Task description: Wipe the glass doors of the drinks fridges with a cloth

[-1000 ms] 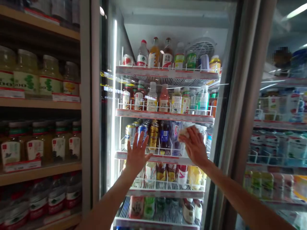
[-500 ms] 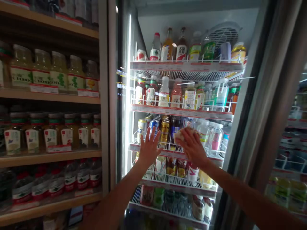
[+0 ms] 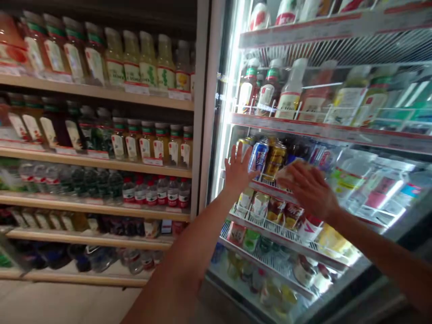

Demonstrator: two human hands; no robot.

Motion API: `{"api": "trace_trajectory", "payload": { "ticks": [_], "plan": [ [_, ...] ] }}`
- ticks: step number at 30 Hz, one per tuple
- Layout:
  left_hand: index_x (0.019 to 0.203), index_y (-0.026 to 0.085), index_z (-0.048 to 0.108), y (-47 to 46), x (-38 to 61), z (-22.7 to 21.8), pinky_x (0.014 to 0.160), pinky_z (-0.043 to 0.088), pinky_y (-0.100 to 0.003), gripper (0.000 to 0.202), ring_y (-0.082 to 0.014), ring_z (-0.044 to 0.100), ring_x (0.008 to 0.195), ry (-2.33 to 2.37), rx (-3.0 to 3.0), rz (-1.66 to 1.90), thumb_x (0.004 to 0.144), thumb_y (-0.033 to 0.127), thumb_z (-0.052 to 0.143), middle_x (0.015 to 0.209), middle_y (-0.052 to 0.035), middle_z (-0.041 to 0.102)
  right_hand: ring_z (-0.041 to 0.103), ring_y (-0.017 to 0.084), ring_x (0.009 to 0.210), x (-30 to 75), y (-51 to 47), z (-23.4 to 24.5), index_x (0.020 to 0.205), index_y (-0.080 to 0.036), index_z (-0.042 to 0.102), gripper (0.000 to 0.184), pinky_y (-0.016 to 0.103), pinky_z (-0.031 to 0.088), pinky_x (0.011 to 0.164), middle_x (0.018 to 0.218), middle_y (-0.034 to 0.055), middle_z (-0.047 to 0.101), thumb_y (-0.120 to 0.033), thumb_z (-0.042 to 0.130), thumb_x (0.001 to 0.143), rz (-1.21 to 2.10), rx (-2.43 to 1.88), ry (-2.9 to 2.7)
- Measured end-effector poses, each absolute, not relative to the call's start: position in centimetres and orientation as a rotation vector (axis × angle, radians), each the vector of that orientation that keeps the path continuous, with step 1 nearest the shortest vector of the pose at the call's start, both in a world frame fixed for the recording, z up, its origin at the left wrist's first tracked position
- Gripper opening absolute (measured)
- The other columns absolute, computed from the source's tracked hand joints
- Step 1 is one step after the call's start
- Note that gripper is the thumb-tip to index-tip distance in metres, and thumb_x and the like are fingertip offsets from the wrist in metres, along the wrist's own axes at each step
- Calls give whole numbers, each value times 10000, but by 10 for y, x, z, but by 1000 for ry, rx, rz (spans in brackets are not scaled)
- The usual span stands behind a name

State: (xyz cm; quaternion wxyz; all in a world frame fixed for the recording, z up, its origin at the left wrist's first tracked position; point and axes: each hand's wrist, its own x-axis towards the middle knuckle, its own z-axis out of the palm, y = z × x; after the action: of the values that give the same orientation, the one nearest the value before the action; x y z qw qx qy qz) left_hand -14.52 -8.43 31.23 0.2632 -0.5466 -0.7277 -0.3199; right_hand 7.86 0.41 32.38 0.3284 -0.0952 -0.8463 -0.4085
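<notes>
My left hand lies flat with fingers spread against the glass door of a drinks cooler, level with the shelf of cans. My right hand presses a small pale cloth to the same glass, a little to the right; the hand is blurred and the cloth shows only at its fingertips. Behind the glass stand rows of bottles and cans on white wire shelves.
Left of the cooler, wooden shelves hold rows of bottled drinks, with water bottles lower down. The cooler's pale frame separates the two. Bare floor shows at bottom left.
The view has swung left and down and come closer to the cooler. My right hand has slid leftward with the cloth across the glass; the left hand stays flat on the door.
</notes>
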Motion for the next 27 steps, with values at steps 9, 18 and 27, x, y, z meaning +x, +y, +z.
{"api": "trace_trajectory", "payload": {
  "ticks": [9,18,27],
  "plan": [
    [1465,195,155,-82,-142,300,1094,230,-554,751,-319,36,1416,-1948,-1455,-890,861,511,472,1547,-137,79,261,247,1376,70,7,304,1236,-284,531,429,470,242,1097,1495,41,301,-206,544,815,-1075,-70,-2275],
    [1437,229,255,-77,-172,295,1073,247,-568,683,-307,121,1412,-1782,-1406,-937,859,526,465,1526,-142,187,130,260,1419,57,8,346,1300,-312,467,513,512,192,1113,1525,17,227,-192,546,808,-964,-414,-2042],
    [1446,194,224,-84,-205,303,1037,280,-599,784,-342,117,1407,-1840,-1354,-1016,816,552,524,1533,-175,116,169,255,1407,29,2,339,1307,-304,459,514,505,173,1116,1494,58,297,-198,560,814,-965,-420,-2071]
  ]
}}
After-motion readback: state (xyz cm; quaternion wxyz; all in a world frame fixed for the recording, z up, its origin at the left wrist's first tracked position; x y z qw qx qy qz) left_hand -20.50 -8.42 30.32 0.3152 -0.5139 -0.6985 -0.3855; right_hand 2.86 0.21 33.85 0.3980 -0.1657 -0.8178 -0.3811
